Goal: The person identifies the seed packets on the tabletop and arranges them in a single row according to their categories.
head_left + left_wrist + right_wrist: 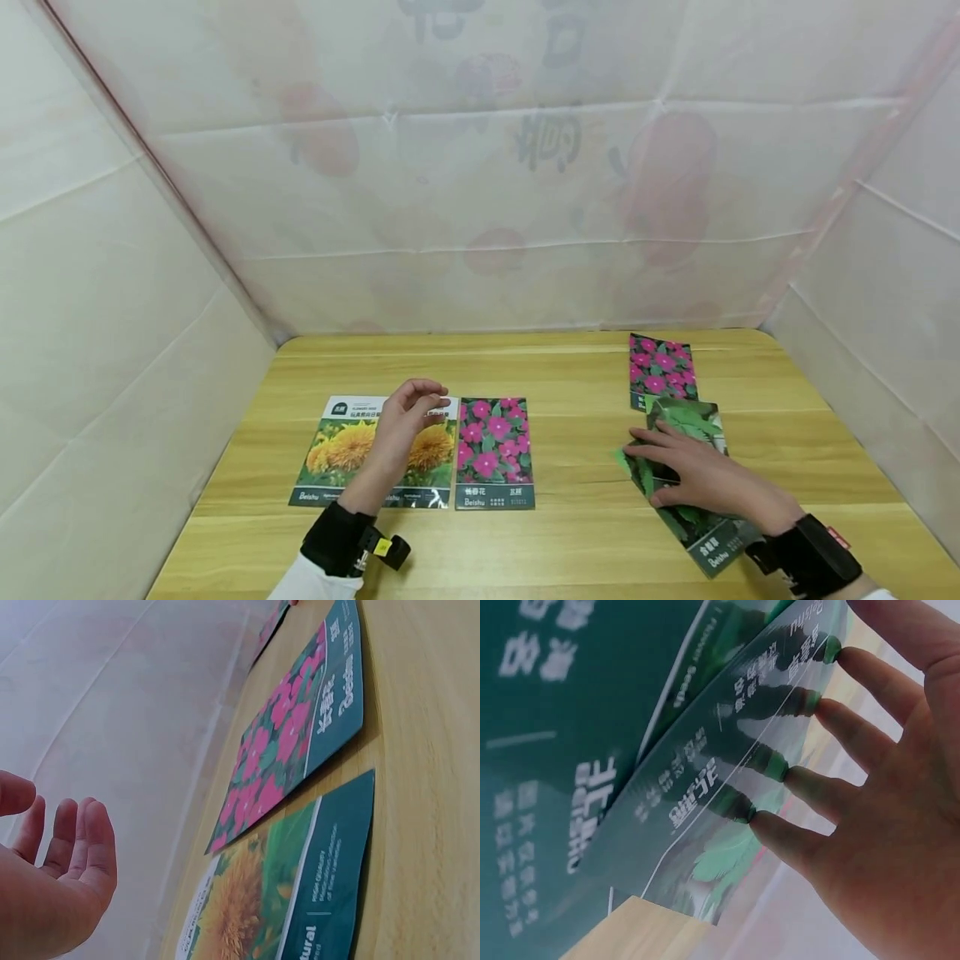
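Right hand touches packet; right wrist view alone shows reflections.

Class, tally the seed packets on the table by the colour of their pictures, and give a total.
Orange-flower packets: 2
Pink-flower packets: 2
Green-leaf packets: at least 2, partly hidden by the right hand
Total: at least 6
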### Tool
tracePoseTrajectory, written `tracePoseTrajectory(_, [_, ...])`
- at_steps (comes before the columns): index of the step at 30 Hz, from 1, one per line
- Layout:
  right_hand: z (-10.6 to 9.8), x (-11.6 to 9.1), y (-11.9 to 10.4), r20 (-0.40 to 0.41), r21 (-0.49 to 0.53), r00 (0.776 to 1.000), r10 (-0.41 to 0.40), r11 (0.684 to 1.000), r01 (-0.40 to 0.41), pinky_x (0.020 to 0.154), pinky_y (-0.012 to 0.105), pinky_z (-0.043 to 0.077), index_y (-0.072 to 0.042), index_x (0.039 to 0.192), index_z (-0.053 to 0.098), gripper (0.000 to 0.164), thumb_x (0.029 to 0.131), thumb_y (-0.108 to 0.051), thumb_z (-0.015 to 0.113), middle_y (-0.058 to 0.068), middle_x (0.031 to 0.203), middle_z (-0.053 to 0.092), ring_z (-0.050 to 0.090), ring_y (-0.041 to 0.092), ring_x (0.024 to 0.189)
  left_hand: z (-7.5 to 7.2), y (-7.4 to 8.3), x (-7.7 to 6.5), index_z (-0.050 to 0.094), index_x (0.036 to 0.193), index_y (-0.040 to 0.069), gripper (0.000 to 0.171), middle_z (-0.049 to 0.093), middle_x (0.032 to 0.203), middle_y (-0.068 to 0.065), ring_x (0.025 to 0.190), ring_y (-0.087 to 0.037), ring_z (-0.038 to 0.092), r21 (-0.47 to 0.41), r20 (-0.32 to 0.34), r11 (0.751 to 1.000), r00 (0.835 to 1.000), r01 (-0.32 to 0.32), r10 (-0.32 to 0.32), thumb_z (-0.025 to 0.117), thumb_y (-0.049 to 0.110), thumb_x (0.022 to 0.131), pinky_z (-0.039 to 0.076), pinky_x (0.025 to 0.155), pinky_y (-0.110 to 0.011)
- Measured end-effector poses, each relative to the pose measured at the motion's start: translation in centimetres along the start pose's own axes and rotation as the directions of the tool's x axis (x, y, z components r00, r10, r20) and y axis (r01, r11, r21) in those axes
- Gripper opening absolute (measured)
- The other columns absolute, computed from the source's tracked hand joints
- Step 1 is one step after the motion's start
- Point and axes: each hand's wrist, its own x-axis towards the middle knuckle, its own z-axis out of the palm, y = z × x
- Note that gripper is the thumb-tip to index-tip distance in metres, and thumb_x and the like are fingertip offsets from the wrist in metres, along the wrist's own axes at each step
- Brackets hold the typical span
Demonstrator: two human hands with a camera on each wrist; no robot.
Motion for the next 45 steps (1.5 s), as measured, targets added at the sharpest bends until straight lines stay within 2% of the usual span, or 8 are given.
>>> tracePoseTrajectory(13, [-1.1,-2.3,3.0,-0.014,0.030,0.999,0.051,0.998,-0.050,0.099,0.078,0.040,-0.011,0.151,0.054,0.080,0.086,-0.052,0.078,0.024,0.160,0.039,0.022,0.065,0.142,0.1,0.0,0.1,0.055,0.134,0.008,0.040,0.055,0.139,-0.015,0.126,-0.029,0.057,0.044,0.016,0.999,1.000,-0.024,0.023,0.064,0.034,0.105,0.055,0.102,-0.041])
tracePoseTrajectory(17, [-2.2,-2.4,2.9,-0.105,-0.014,0.993,0.056,0.998,-0.058,0.101,0.075,0.043,-0.007,0.147,0.057,0.074,0.091,-0.051,0.075,0.022,0.155,0.047,0.031,0.060,0.142,0.3,0.1,0.1,0.056,0.132,0.010,0.038,0.057,0.136,-0.013,0.125,-0.027,0.058,0.087,0.001,0.996,1.000,-0.028,0.028,0.064,0.036,0.105,0.056,0.101,-0.039])
tracePoseTrajectory(25, [-5.1,-0.2,3.0,-0.420,-0.148,0.901,0.104,0.972,-0.181,0.090,0.063,0.054,0.002,0.131,0.067,0.041,0.101,-0.026,0.070,0.025,0.124,0.069,0.066,0.047,0.111,0.1,-0.5,0.4,0.061,0.129,0.015,0.027,0.062,0.132,-0.009,0.121,-0.025,0.060,0.189,-0.019,0.978,0.995,-0.092,0.098,0.063,0.028,0.106,0.056,0.098,-0.039])
tracePoseTrajectory(30, [-3.9,2.4,8.2,-0.557,-0.182,0.825,0.093,0.956,-0.231,0.066,0.041,0.053,0.000,0.122,0.071,0.031,0.106,-0.026,0.064,0.013,0.102,0.073,0.068,0.027,0.081,-0.1,-0.8,0.4,0.062,0.127,0.023,0.023,0.063,0.129,-0.002,0.120,-0.019,0.062,0.290,-0.015,0.949,0.991,-0.121,0.130,0.062,0.033,0.106,0.056,0.099,-0.037])
tracePoseTrajectory(34, [-3.7,4.1,10.8,-0.567,-0.179,0.815,0.122,0.947,-0.266,0.059,0.033,0.038,-0.003,0.122,0.070,0.032,0.108,-0.030,0.059,0.000,0.087,0.067,0.054,0.015,0.064,0.6,0.6,-0.4,0.062,0.128,0.018,0.025,0.063,0.130,-0.011,0.119,-0.023,0.061,0.339,0.008,0.931,0.990,-0.134,0.139,0.059,0.033,0.108,0.056,0.097,-0.042])
tracePoseTrajectory(40, [-5.9,4.9,6.9,-0.502,-0.072,0.830,0.243,0.945,-0.320,0.062,0.041,0.039,0.009,0.120,0.068,0.032,0.107,-0.019,0.059,0.003,0.073,0.061,0.051,0.021,0.061,3.0,5.8,-2.5,0.064,0.123,0.005,0.020,0.062,0.128,-0.022,0.120,-0.038,0.060,0.333,-0.014,0.940,0.997,-0.071,0.080,0.058,0.016,0.107,0.052,0.098,-0.057])
tracePoseTrajectory(42, [-6.4,5.2,6.2,-0.482,-0.068,0.831,0.276,0.934,-0.350,0.063,0.042,0.042,0.013,0.120,0.067,0.033,0.107,-0.016,0.058,0.005,0.072,0.061,0.052,0.021,0.063,3.2,6.2,-2.7,0.064,0.123,0.005,0.019,0.063,0.128,-0.020,0.121,-0.038,0.059,0.327,-0.019,0.943,0.998,-0.057,0.067,0.058,0.014,0.107,0.051,0.099,-0.057])
tracePoseTrajectory(45, [-6.7,5.7,5.8,-0.461,-0.056,0.826,0.325,0.918,-0.392,0.062,0.040,0.042,0.015,0.118,0.066,0.033,0.108,-0.015,0.056,0.006,0.071,0.059,0.052,0.021,0.062,2.8,5.5,-2.5,0.063,0.124,0.005,0.021,0.063,0.127,-0.018,0.119,-0.037,0.060,0.324,0.008,0.940,0.993,-0.112,0.116,0.057,0.017,0.108,0.053,0.096,-0.055])
